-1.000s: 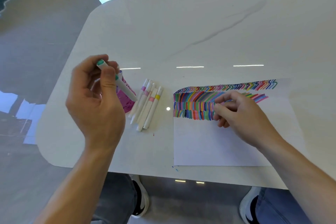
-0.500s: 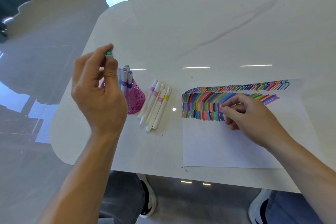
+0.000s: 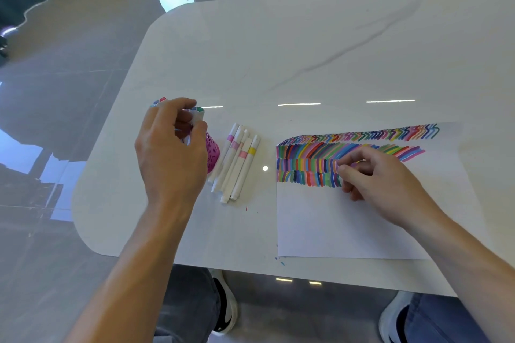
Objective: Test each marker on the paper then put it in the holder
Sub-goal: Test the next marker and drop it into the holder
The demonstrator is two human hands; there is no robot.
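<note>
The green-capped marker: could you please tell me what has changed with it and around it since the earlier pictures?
The left hand lowered the green-capped marker, tilted a second ago, into the pink holder, where it now stands upright among other markers, still gripped. The right hand stayed resting on the paper, and the four loose markers stayed beside the holder.

White veined table [image 3: 306, 44] on glossy grey floor [image 3: 72, 58]

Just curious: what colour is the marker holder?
The holder is bright pink with a pale dotted pattern; head view.
</note>
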